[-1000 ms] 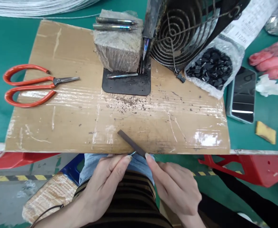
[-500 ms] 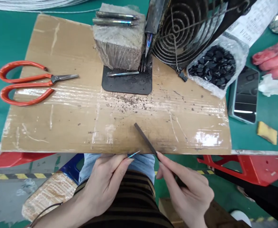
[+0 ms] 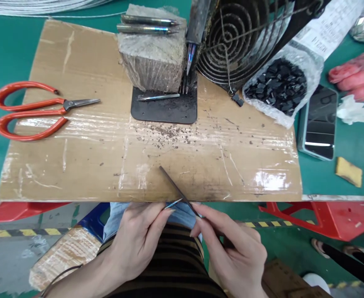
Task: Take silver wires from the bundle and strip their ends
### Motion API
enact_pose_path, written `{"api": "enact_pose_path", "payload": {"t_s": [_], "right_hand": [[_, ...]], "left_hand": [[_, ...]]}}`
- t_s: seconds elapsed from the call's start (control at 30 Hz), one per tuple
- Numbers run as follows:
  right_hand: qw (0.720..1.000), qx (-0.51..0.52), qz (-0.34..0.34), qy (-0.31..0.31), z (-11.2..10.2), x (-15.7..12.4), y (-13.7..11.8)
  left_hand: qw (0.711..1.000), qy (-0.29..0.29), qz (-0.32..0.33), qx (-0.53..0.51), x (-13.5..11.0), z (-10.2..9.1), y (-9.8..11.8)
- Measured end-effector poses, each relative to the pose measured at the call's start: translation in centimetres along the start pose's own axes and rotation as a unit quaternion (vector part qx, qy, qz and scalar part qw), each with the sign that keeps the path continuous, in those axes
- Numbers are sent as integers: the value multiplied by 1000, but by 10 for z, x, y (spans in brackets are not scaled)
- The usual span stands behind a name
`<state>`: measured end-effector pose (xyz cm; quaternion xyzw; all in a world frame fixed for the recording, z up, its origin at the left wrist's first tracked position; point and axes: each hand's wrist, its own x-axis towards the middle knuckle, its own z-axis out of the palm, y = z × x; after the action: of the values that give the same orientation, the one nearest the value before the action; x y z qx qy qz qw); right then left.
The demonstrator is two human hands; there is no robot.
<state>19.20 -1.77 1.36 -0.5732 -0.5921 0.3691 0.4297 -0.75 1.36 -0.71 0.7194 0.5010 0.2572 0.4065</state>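
Observation:
At the table's front edge, my left hand (image 3: 141,238) pinches a soldering iron tip (image 3: 173,203), its bluish point showing beyond my thumb. My right hand (image 3: 231,244) grips one end of a thin dark flat file (image 3: 175,186), which slants up and left over the cardboard. The file crosses right by the soldering tip's point; whether they touch I cannot tell. Another loose tip (image 3: 158,97) lies on a black plate (image 3: 166,116), and two more tips (image 3: 147,29) rest on a plastic-wrapped block (image 3: 152,58).
Orange-handled scissors (image 3: 64,106) lie on the cardboard sheet (image 3: 85,165) at left. A soldering iron (image 3: 194,25) stands beside the block, near a fan guard (image 3: 227,39). Further right are a bag of black parts (image 3: 281,87), a phone (image 3: 318,124) and a yellow sponge (image 3: 348,171).
My right hand has moved left with the file, bringing it across to the soldering tip's point. My left hand stays almost in place. A person's legs now show at the lower right.

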Motion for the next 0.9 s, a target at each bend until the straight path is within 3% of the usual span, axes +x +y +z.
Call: {"api": "enact_pose_path", "payload": {"t_s": [0.17, 0.33, 0.4, 0.67, 0.9], "right_hand": [[1000, 4, -27, -5, 0, 2, -5], [987, -67, -122, -81, -1, -8, -16], [983, -99, -135, -81, -4, -11, -17], [950, -220, -206, -83, -32, -23, 3], [946, -224, -233, -23, -8, -8, 15]], "left_hand": [[1000, -3, 5, 7, -2, 1, -2], [1000, -2, 1, 1, -6, 2, -5], [1000, 0, 2, -1, -6, 2, -5], [1000, 5, 5, 12, -4, 3, -2], [1000, -6, -3, 18, -3, 0, 2]]}}
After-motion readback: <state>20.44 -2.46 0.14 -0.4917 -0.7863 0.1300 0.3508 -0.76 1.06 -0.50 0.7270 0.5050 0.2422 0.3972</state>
